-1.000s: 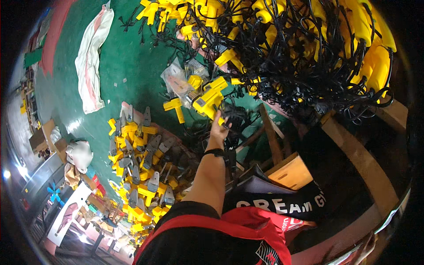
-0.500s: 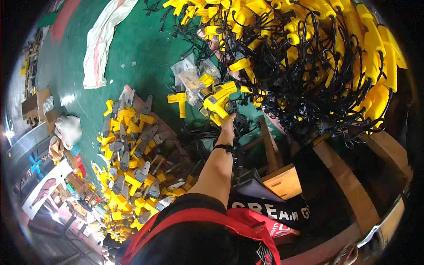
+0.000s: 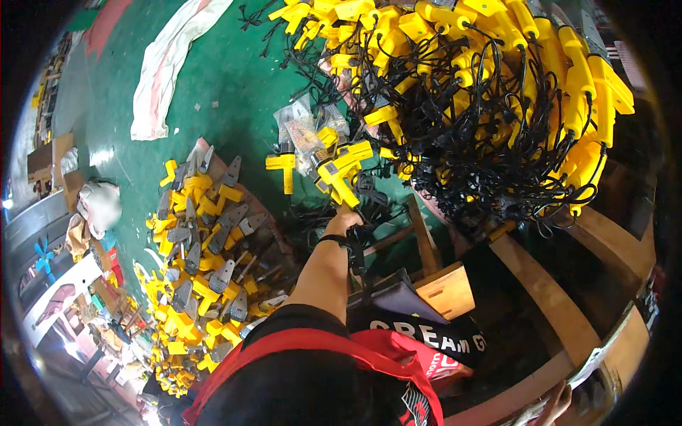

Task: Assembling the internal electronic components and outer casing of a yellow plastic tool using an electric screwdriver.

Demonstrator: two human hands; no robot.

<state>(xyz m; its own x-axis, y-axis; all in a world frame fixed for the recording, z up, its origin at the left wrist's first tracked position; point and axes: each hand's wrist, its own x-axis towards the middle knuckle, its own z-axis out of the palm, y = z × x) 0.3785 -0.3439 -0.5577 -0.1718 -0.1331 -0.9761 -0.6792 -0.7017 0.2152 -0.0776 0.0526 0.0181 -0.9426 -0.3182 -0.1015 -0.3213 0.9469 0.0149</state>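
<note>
My left hand [image 3: 344, 219], with a dark band at the wrist, reaches forward over the floor. Its fingers curl at the lower end of a yellow power tool [image 3: 339, 183], partly hidden from view. That tool lies across other yellow parts, against clear plastic bags [image 3: 301, 133] with small contents. A separate yellow T-shaped tool [image 3: 282, 162] lies just left of the bags. Black cords run around the hand. At the lower right rim, part of my right hand [image 3: 558, 406] shows beside a board; its fingers are too unclear to read.
A large heap of yellow tools [image 3: 568, 78] with tangled black cords [image 3: 476, 156] fills the right. Another pile [image 3: 202, 263], yellow pieces with grey blade-shaped parts, spreads at left. White cloth [image 3: 160, 89] lies on the green floor [image 3: 234, 78]. Wooden boards [image 3: 547, 291] and a small wooden box [image 3: 446, 291] stand near.
My left hand has drawn back toward me and slightly left, and the tool's lower end has shifted with it. The whole view has shifted a little.
</note>
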